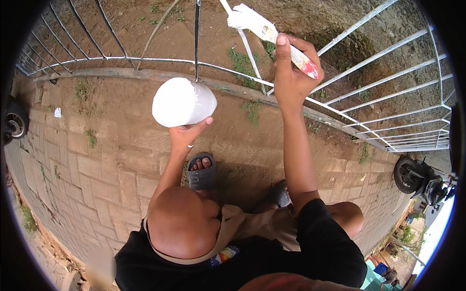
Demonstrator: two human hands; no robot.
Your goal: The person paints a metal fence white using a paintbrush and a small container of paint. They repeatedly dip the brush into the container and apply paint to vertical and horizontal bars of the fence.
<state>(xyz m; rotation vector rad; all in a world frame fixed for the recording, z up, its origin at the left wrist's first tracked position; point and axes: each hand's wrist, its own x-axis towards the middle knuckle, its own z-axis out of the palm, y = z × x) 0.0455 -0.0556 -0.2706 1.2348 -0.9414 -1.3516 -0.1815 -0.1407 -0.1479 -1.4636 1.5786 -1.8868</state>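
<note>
My right hand is closed round the handle of a paintbrush, thumb along its upper side. White paint coats the bristles, and the handle's end is red with white smears. The bristles lie in front of a white bar of the metal fence; whether they touch it I cannot tell. Lower and to the left, my left hand grips a white tub from beneath and the side, its thumb against the wall. White fills the tub's round top, so bright that no detail shows inside. Most left-hand fingers are hidden behind the tub.
Fence bars to the right are white; several at the left are dark. A low concrete kerb runs under the fence. Brick paving spreads below my feet in grey sandals. A motorcycle stands at right, a wheel at far left.
</note>
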